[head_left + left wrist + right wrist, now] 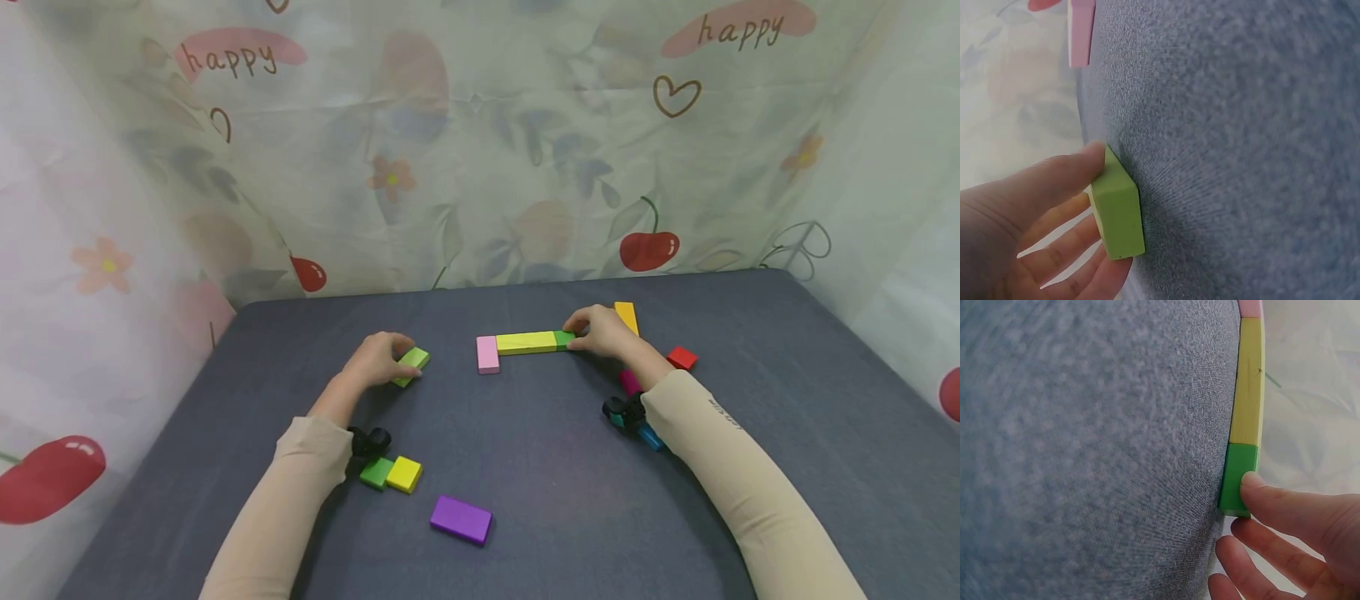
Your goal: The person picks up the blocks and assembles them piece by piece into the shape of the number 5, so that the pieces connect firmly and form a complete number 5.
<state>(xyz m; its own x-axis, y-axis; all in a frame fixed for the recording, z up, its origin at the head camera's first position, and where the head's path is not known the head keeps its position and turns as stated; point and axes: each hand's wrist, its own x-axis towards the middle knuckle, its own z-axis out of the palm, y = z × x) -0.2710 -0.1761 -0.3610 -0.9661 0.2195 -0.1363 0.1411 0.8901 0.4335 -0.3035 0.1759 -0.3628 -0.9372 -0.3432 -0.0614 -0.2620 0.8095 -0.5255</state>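
grey, cloth-like surface [540, 442] in the head view, with pale curtains [480, 108] behind and at both sides, printed with cherries, flowers, hearts and "happy". at the left of the surface, a small oblong lime-green block [413, 358] in the left hand [375, 358]. further right, joined in a row: a pink block [487, 354] set crosswise, a long yellow block [525, 342], then a green block [564, 339] under the fingers of the right hand [603, 329]. nearer, a purple block [462, 517] and a short yellow block [405, 473]. partly hidden by the right arm or hand: an orange block [626, 317] and a magenta block [629, 382].

in the left wrist view, coarse weave up close, curtain along the left. lime-green block smooth and sharp-edged, clamped between thumb and fingers; cannot tell whether touching the surface. pink block cut off at the top.

in the right wrist view, weave again, curtain at right. long yellow block marked by a small dark nick; green block plain and glossy, flush against it. thumb on the green, index fingertip near its end, remaining fingers apart; cannot tell whether pinching or merely touching.
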